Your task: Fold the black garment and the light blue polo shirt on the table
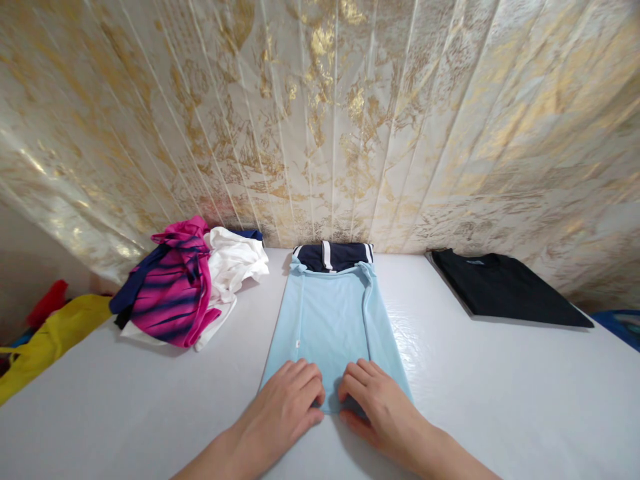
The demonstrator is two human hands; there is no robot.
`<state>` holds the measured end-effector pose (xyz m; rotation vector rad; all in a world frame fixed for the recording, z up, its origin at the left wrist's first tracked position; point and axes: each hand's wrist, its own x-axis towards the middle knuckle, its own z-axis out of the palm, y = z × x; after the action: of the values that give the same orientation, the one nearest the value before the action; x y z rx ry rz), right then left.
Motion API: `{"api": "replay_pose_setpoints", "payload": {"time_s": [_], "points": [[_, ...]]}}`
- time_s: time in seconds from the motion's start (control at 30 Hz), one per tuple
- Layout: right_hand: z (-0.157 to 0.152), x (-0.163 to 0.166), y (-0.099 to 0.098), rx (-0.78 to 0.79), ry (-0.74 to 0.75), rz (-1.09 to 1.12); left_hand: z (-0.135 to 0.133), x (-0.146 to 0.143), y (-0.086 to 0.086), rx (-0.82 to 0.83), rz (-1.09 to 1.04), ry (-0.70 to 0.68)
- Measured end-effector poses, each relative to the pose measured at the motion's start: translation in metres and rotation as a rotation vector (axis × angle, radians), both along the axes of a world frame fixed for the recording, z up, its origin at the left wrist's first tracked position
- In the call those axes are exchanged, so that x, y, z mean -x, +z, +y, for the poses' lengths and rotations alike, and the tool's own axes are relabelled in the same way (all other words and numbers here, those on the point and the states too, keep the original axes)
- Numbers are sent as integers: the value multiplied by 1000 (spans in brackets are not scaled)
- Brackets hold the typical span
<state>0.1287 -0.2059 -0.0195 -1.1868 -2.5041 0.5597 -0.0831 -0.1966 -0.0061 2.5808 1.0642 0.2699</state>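
A light blue garment (333, 313) lies in front of me, its sides folded inward into a long panel with a small white tag on the left fold. My left hand (290, 403) is at the left part of its near edge, fingers curled over the cloth and thumb close to them. At the right part of the same edge, my right hand (375, 403) has its fingers bent on the fabric and the thumb below. Both hands hide the near corners. Beyond the far end sits a folded navy garment with white stripes (345, 257), partly touched by the blue cloth.
On the left of the white table (475, 400) is a loose heap with a pink and navy striped garment (173, 293) and white cloth (235, 260). A folded black T-shirt (505, 287) lies at right. Yellow cloth (60, 340) is beyond the left edge. A gold-patterned curtain (320, 133) hangs behind.
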Motion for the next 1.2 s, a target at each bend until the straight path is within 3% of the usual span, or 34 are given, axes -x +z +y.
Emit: {"api": "replay_pose_setpoints", "payload": {"time_s": [0.23,0.7,0.97,1.2], "points": [[3,2,-6,-89,15,-14,-5,-1,0,-25,-4,26],[-1,6,1,-70,-23,-46,-4,-2,-2,-144,-22,-3],[0,5,3,16,-7,58,-9,-1,0,-241,18,-108],[4,-15,27,16,-54,103,-13,11,6,-109,-106,-42]]}}
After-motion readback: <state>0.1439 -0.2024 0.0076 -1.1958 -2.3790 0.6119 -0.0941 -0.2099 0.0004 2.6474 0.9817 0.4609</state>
